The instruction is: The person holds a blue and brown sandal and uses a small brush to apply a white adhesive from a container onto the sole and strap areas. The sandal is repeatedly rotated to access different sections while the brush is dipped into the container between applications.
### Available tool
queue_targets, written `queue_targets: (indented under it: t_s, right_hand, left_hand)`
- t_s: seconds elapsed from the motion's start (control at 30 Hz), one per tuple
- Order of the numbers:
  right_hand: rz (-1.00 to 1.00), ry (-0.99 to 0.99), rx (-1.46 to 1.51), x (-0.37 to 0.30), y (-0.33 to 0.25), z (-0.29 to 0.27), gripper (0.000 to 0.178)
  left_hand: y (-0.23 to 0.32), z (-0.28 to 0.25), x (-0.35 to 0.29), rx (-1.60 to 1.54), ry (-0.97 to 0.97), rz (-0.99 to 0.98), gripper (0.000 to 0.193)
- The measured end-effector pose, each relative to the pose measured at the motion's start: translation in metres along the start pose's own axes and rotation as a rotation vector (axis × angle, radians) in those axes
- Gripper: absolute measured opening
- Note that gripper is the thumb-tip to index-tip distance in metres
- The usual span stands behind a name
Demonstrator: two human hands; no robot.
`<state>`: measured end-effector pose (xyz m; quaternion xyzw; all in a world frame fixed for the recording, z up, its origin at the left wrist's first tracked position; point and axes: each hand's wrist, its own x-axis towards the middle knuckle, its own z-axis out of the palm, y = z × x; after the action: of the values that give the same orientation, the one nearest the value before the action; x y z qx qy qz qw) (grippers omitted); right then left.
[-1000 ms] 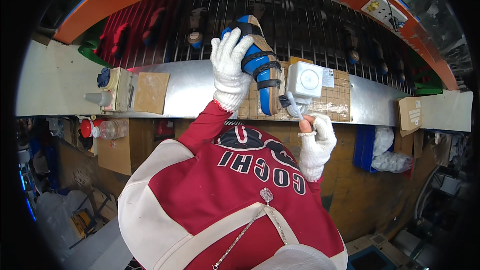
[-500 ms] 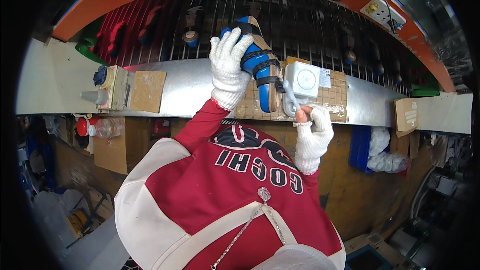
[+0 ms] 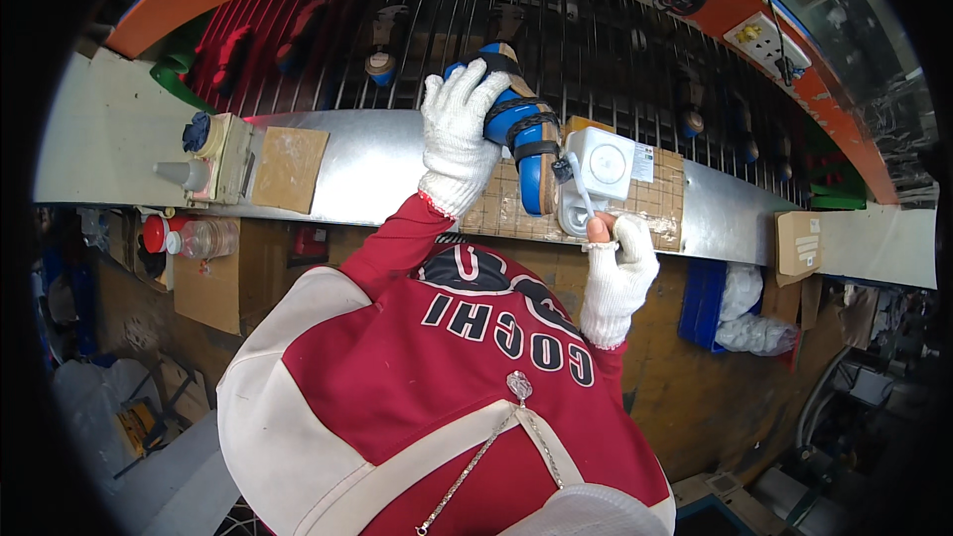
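Head view: my two gloved hands work at the table [image 3: 362,161], upper middle of the frame.
Sandal: the black-strapped sandal [image 3: 537,187] on its blue form slants at upper centre, tan sole turned toward frame right.
Left hand: my white-gloved left hand [image 3: 462,134] grips the sandal from its left side, fingers laid over the upper part; my thumb is hidden.
Right hand: my right hand [image 3: 622,278], just right of centre, pinches the handle of a small brush [image 3: 587,202], the bare thumb tip showing and the other fingers curled.
Bristles: dark, just beside the sole's edge; I cannot tell whether they touch.
White container: a squarish white container [image 3: 601,163] with a round mark on top is just right of the brush.
Cardboard: a taped cardboard sheet [image 3: 655,213] lies on the table under the container.
Rack: metal bars [image 3: 452,15] span the upper frame, with more sandals [image 3: 380,67] on them.
Left of the table: a tan board [image 3: 289,171] lies at upper left, near a grey cone [image 3: 184,175].
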<state>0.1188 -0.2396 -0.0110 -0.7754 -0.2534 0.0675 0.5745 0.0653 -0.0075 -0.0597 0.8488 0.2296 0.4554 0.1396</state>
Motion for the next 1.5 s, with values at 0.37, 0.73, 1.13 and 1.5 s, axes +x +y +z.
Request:
queue_targets:
  t_s: [0.37,0.73,1.13,1.5]
  right_hand:
    - [-0.167,0.033,0.048,0.006,0.007,0.006,0.02]
    - [-0.263,-0.019,0.096,0.023,0.015,0.009,0.02]
    - [-0.402,-0.212,0.104,0.075,0.004,-0.001,0.021]
    - [-0.477,-0.248,0.005,0.085,0.018,-0.011,0.022]
  left_hand:
    - [-0.004,0.003,-0.003,-0.05,0.018,-0.008,0.071]
    - [0.015,0.005,-0.017,-0.369,-0.396,-0.443,0.062]
    - [0.028,-0.032,0.01,-0.865,-1.115,-0.766,0.082]
    - [0.024,-0.046,0.009,-1.204,-1.36,-0.899,0.079]
